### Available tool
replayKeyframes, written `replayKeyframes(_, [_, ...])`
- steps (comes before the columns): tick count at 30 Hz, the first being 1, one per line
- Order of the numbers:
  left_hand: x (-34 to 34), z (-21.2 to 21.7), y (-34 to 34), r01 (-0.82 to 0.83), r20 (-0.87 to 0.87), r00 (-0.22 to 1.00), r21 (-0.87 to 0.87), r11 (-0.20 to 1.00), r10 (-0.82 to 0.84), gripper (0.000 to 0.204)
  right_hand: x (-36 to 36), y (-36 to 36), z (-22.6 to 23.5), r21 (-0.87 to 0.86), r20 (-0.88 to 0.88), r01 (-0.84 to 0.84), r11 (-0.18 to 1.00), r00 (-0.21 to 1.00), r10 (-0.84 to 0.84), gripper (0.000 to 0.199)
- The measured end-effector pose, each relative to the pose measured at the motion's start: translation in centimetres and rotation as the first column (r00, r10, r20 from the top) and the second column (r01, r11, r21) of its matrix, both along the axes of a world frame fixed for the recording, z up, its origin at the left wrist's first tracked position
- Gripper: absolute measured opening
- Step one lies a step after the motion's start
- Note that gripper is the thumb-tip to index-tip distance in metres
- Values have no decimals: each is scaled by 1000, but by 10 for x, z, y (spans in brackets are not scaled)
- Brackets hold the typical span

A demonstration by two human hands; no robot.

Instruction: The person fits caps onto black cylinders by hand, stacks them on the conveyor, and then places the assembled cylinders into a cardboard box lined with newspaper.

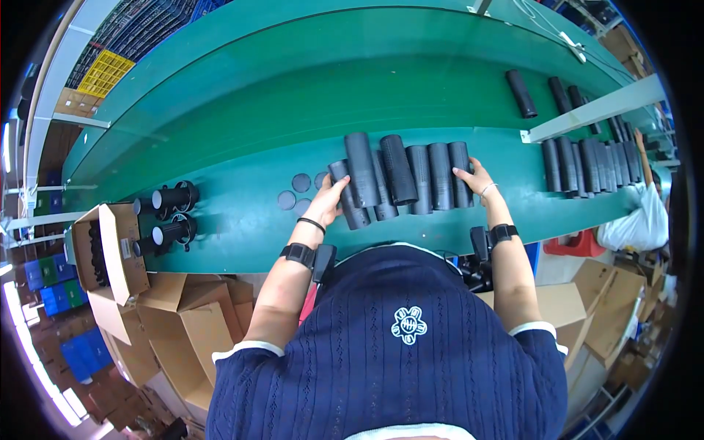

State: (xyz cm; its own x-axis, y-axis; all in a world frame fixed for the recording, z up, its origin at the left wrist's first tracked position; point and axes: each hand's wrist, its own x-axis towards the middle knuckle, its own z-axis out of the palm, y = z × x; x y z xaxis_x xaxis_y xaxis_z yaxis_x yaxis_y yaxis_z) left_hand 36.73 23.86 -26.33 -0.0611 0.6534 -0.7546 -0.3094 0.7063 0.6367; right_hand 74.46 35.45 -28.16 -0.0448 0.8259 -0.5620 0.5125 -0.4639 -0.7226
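Observation:
A row of several black tubes (419,180) lies side by side in front of me, some with a ribbed grip surface. Two of them, a smooth tube (360,170) and a ribbed tube (398,169), rest on top of the others. At the row's left end my left hand (327,199) grips the leftmost tube (356,217), its thumb laid over the side. My right hand (477,180) holds the rightmost tube (460,174), thumb on top. The fingers beneath both hands are partly hidden. Small dark round discs (287,199) lie flat just left of my left hand.
Black cylindrical assemblies with rings (174,198) stand at the left, beside an open cardboard box (121,253). More black tubes (587,165) line the green bench (242,235) at right, near another person's arm (644,158). A pale metal post (598,110) crosses there. Open cartons (187,330) sit below.

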Motion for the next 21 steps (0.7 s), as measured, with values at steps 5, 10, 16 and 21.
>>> replayKeyframes(5, [-6, -14, 1, 24, -142, 990, -12, 1000, -26, 70, -50, -6, 34, 266, 719, -277, 923, 695, 1, 86])
replayKeyframes(10, [-1, -25, 8, 50, -189, 981, 17, 999, -46, 65, -181, -1, 73, 456, 527, -670, 586, 734, 429, 80])
replayKeyframes(16, [1, -19, 4, 71, -276, 960, 59, 996, -52, 59, -253, -11, 78, 208, 402, -652, 729, 737, 544, 102])
replayKeyframes(21, [-3, -43, 0, 234, -461, 880, 221, 947, -110, 63, -202, -38, 84, 387, -504, -340, 857, 701, 505, 82])
